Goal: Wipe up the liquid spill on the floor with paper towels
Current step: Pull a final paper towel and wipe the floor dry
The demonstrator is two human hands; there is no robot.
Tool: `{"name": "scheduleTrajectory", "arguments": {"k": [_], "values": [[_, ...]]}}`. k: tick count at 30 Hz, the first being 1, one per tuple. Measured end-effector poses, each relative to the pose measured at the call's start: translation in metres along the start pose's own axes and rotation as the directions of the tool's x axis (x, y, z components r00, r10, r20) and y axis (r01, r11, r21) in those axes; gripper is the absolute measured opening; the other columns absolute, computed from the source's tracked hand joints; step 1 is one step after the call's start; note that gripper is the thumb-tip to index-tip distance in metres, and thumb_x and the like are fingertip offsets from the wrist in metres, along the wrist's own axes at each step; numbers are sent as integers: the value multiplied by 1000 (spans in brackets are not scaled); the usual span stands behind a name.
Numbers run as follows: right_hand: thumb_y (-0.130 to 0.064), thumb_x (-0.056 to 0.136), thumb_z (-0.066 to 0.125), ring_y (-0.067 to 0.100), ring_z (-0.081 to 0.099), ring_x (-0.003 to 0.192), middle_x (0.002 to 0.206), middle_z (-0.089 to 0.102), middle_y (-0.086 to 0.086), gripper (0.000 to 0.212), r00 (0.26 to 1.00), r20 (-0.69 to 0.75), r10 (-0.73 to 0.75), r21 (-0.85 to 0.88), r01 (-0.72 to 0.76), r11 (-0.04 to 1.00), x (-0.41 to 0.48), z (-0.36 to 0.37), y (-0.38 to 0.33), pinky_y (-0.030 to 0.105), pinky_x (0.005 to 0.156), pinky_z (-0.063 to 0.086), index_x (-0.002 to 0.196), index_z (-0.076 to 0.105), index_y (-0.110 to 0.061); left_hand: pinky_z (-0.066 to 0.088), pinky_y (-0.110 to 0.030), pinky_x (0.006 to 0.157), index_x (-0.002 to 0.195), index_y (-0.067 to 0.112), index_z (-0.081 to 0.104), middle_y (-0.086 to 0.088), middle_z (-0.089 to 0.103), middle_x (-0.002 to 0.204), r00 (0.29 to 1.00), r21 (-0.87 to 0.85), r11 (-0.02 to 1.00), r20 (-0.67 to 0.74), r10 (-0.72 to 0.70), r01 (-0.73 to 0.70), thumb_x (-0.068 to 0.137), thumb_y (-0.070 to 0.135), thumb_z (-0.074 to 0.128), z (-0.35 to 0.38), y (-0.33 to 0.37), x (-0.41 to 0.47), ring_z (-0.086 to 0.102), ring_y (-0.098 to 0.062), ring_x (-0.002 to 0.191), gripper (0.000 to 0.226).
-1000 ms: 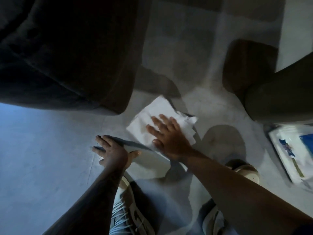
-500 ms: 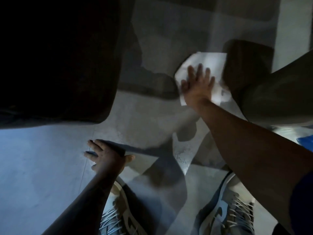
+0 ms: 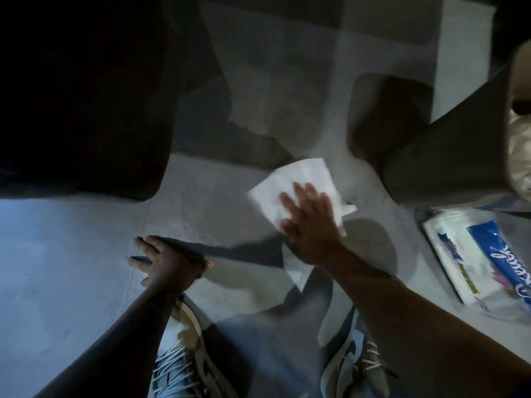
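Note:
A white paper towel (image 3: 290, 186) lies flat on the grey floor (image 3: 71, 254), in the middle of the view. My right hand (image 3: 310, 222) presses down on its near right part with the fingers spread, palm flat. My left hand (image 3: 166, 262) rests on the floor to the left, fingers splayed, bearing weight and holding nothing. A darker patch (image 3: 250, 145) shows on the floor beyond the towel; I cannot tell whether it is liquid or shadow.
A large dark piece of furniture (image 3: 77, 93) fills the upper left. A dark bin (image 3: 448, 156) with a pale liner stands at the right. A white and blue paper towel package (image 3: 482, 259) lies on the floor at the right. My two sneakers (image 3: 186, 349) are at the bottom.
My right hand slid the towel far away toward the bin, then pulled it back nearer and to the left. My left hand has stayed planted on the floor.

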State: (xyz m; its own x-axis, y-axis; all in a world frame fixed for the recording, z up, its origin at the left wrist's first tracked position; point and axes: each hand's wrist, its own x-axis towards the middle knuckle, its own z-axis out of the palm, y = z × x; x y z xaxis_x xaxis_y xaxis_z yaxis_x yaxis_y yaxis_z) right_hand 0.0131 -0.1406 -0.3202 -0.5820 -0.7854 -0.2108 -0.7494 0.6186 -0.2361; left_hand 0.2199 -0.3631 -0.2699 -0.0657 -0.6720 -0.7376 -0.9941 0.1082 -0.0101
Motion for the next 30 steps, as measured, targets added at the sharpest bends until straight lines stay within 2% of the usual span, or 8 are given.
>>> {"name": "scheduleTrajectory", "arguments": {"k": [6, 13, 17, 21, 24, 25, 27, 30], "values": [[-49, 101, 33, 40, 11, 151, 166, 14, 12, 60, 895, -86, 438, 36, -437, 899, 83, -26, 34, 61, 119, 12, 157, 24, -30, 12, -60, 120, 152, 5, -25, -11, -29, 163, 1000, 21, 1000, 13, -18, 18, 60, 54, 91, -2, 5, -2, -20, -46, 149, 156], [-18, 83, 54, 43, 49, 129, 145, 52, 16, 50, 999, -38, -13, 21, 14, 1000, 70, -8, -55, 53, 102, 44, 132, 62, -20, 16, -67, 115, 154, 1, -20, -15, -23, 165, 999, 34, 999, -14, 30, -30, 59, 55, 91, -3, -2, -7, -17, -49, 149, 155], [-5, 74, 53, 35, 61, 106, 116, 66, 16, 41, 996, -82, -24, 353, 51, 934, 21, -19, -55, 43, 96, 48, 111, 71, -6, 4, -62, 121, 151, -3, -22, -23, -24, 162, 999, 101, 994, 4, 49, -50, 56, 65, 86, -7, 1, -6, -16, -50, 148, 159], [13, 80, 58, 13, 60, 83, 95, 66, 6, 30, 901, -1, 434, 946, -140, 292, 11, -71, -44, 25, 77, 49, 93, 68, -12, 0, -59, 122, 152, -5, -20, -26, -21, 162, 999, 203, 978, -10, 50, -47, 51, 79, 79, -8, 0, -3, -11, -51, 149, 164], [7, 77, 66, 23, 65, 81, 88, 70, 9, 23, 835, 112, 538, 992, -59, -115, 3, -102, -11, 33, 76, 52, 83, 69, -15, 1, -58, 120, 153, -3, -19, -23, -20, 163, 998, 158, 986, -10, 60, -58, 52, 76, 81, -8, -2, -6, -10, -54, 148, 163], [4, 76, 68, 21, 65, 78, 84, 69, 6, 20, 800, 103, 591, 995, -72, -76, -4, -103, 3, 34, 76, 52, 80, 68, -16, 2, -59, 120, 154, -2, -19, -23, -20, 163, 998, 150, 987, -9, 60, -58, 53, 75, 82, -8, -2, -7, -9, -54, 148, 162], [-3, 74, 69, 16, 62, 80, 88, 64, -1, 19, 741, -73, 668, 905, -231, 356, -22, -91, 32, 33, 79, 51, 83, 62, -17, 3, -59, 121, 153, -3, -18, -24, -20, 163, 998, 168, 984, -5, 57, -56, 54, 75, 81, -9, -1, -9, -9, -54, 148, 160], [-13, 72, 65, 31, 55, 107, 120, 58, 9, 34, 894, -296, 337, 227, -277, 934, -53, -63, 62, 38, 94, 41, 106, 63, -16, 1, -59, 122, 152, -6, -18, -27, -20, 162, 998, 210, 976, 10, 64, -64, 54, 77, 79, -10, 1, -10, -9, -53, 148, 161]]}}
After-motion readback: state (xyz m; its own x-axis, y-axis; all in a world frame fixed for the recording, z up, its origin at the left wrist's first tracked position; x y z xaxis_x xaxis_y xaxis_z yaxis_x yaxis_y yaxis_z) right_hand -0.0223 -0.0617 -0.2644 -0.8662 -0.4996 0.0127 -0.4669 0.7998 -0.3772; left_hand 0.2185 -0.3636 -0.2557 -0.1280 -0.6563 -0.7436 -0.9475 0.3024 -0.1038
